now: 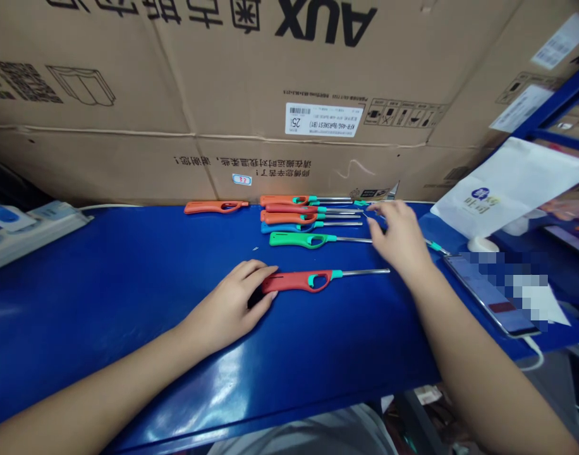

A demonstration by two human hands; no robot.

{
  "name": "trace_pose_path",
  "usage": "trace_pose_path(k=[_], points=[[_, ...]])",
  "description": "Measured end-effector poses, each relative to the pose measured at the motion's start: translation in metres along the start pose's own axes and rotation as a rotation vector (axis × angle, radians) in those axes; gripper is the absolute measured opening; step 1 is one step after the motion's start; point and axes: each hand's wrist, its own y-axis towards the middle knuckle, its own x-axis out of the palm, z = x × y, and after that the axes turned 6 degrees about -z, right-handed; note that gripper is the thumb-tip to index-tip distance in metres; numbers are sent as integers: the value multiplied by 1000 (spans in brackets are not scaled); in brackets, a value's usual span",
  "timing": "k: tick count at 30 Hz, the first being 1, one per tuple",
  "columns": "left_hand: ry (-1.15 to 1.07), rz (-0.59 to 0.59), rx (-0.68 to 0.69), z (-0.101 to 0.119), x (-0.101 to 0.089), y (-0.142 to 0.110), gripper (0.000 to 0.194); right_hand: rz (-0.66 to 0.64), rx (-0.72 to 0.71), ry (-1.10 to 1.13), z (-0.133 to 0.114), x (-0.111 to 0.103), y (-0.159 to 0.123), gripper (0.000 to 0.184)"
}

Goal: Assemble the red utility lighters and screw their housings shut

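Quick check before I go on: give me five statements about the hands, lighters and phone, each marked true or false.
1. The left hand holds the front red lighter. True.
2. The right hand holds the phone. False: it is near the barrel of the green lighter.
3. The blue lighter lies nearer the box than the green lighter. True.
4. The lone orange handle has a metal barrel. False: none shows on it.
5. A white cable runs from the phone. True.

Bare left hand (235, 297), bare right hand (402, 239), bare forearms (123, 376), grey cloth garment (313, 435) below
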Motion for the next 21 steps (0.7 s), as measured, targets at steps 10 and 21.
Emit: trace_pose_path(k=[10,21], points=[[-115,-34,-34,-2,-3,2,29,-499,440,-187,41,5,9,35],[-28,-38,36,6,-3,-1,31,20,346,67,2,-16,8,40]])
